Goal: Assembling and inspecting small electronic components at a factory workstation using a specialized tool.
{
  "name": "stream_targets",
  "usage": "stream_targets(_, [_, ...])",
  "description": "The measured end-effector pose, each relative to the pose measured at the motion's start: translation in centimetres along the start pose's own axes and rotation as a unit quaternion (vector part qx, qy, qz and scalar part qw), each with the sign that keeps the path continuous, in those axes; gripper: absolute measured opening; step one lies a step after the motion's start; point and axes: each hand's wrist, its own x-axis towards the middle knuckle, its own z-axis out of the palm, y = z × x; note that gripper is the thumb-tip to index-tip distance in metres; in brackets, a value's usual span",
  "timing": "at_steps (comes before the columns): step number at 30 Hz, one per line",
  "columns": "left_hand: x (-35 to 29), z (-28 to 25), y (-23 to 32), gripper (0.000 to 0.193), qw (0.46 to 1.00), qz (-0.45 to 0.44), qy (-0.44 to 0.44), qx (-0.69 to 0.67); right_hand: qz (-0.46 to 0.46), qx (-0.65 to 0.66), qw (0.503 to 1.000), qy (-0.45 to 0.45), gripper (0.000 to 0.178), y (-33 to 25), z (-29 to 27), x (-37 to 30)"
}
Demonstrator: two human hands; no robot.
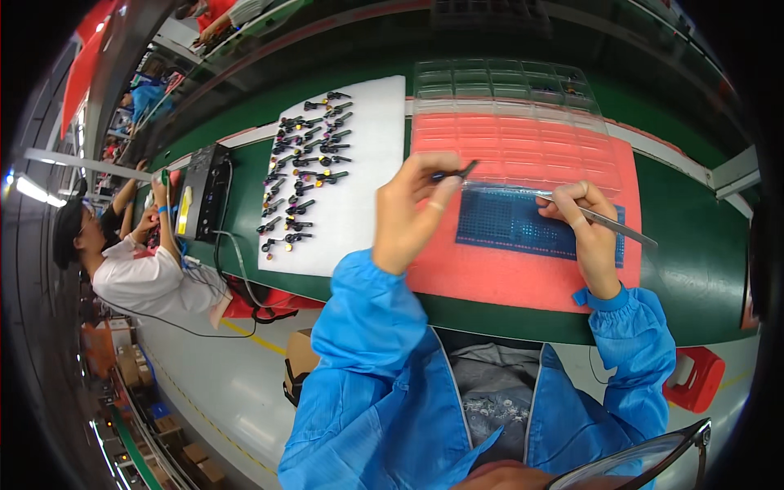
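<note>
My left hand (pixel 411 211) pinches a small black stick-shaped part (pixel 468 170) above the left edge of the blue sheet. In my right hand (pixel 590 224) is a pair of metal tweezers (pixel 614 227), their tips pointing left over the blue sheet (pixel 510 219), which carries rows of tiny dots. That sheet lies on a pink foam mat (pixel 490 279). Behind it a clear compartment tray (pixel 523 106) rests partly on the mat, with a few dark small parts at its far right. Left of my left hand, a white foam board (pixel 371 122) bears several similar black parts (pixel 304 161) with coloured ends.
The green bench (pixel 686 265) runs left to right. A black box device (pixel 204 192) with cables stands at the left. Beyond it a co-worker in a white top (pixel 147 273) sits at the bench. A red stool (pixel 696 380) stands on the floor at right.
</note>
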Motion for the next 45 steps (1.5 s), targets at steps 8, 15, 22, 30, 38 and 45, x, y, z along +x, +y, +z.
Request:
stream_targets(8, [-3.2, -11.8, -2.9, 0.018, 0.98, -0.12, 0.095, 0.131, 0.048, 0.019, 0.999, 0.003, 0.013, -0.2, -0.2, 0.2])
stream_targets(15, [-2.5, -13.8, -4.1, 0.021, 0.966, -0.133, 0.08, 0.208, 0.045, 0.017, 0.999, 0.002, 0.013, 0.0, -0.3, 0.2])
stream_targets(22, [-1.7, -14.8, -5.8, 0.022, 0.965, -0.133, 0.075, 0.215, 0.047, 0.023, 0.999, -0.004, 0.014, -0.2, -0.1, 0.2])
stream_targets(30, [-1.7, -13.5, -5.2, 0.02, 0.907, -0.066, 0.09, 0.407, 0.045, 0.037, 0.998, -0.017, 0.012, 0.2, -0.5, -0.3])
stream_targets(38, [-1.8, -13.0, -4.1, 0.016, 0.879, -0.08, 0.105, 0.458, 0.05, 0.032, 0.998, -0.016, 0.012, 0.1, -0.4, -0.3])
stream_targets(45, [-2.4, -11.5, -2.4, 0.017, 0.803, -0.059, 0.13, 0.579, 0.05, 0.033, 0.998, -0.011, 0.013, -0.1, -0.1, -0.2])
